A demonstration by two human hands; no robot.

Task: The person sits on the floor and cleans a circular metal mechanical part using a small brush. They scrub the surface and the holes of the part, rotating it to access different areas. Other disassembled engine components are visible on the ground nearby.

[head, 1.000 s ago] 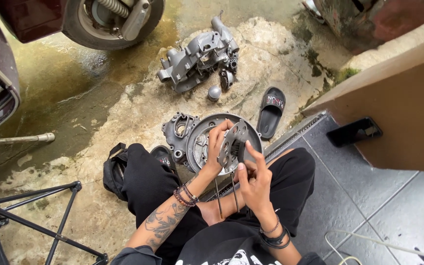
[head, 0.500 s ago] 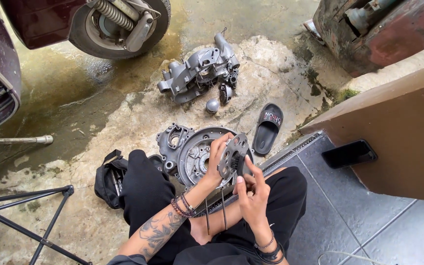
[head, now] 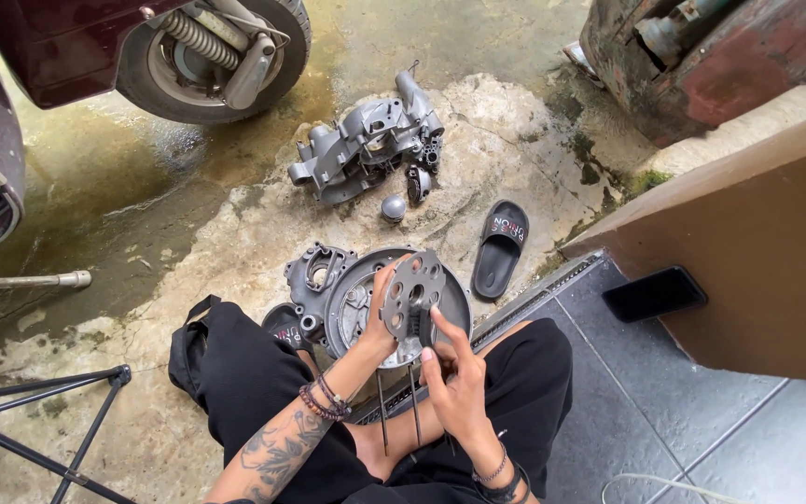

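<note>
At frame centre, the left hand (head: 386, 313) grips the perforated metal plate (head: 412, 294) by its edge; the right hand (head: 454, 378) steadies it below (support both sides evenly, above the round engine cover (head: 352, 303)).

The wet, stained concrete floor (head: 142, 201) carries a grey metal engine casing (head: 366, 145), a round engine cover (head: 347, 299), and a black rubber slipper (head: 501, 247).

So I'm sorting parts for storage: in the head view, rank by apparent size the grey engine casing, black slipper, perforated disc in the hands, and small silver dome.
Largest to smallest:
1. grey engine casing
2. black slipper and perforated disc, alike; the disc is nearer the camera
3. small silver dome
</note>
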